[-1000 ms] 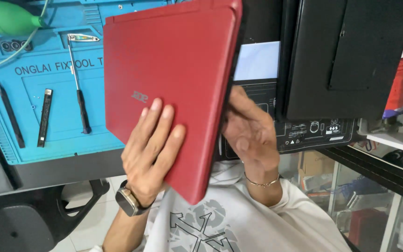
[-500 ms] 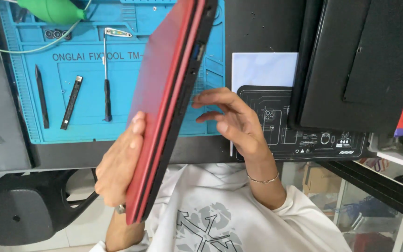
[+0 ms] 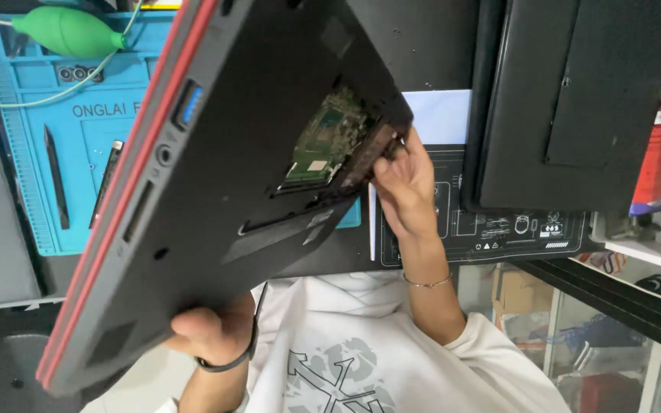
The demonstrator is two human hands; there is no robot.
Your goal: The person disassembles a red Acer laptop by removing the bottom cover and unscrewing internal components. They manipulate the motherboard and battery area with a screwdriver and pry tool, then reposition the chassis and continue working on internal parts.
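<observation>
Laptop (image 3: 216, 191) tilted, underside up; left hand (image 3: 212, 333) grips corner, right hand (image 3: 407, 183) pinches edge.

I see my left hand (image 3: 212, 333) mostly hidden beneath the laptop (image 3: 223, 176); its top corner runs off frame, well above my right hand's fingertips (image 3: 392, 153).

Laptop (image 3: 216, 191): black underside, red lid edge, one blue port; green circuit board (image 3: 323, 138) exposed in the open bay. Work mat (image 3: 78, 115): bright blue with dark lettering, beneath a green air blower (image 3: 70, 32). Black mat (image 3: 499, 226): fine white line diagrams. Sweatshirt (image 3: 361, 359): white with grey print, seemingly crossed arrows. Second laptop (image 3: 575, 99): plain black.
</observation>
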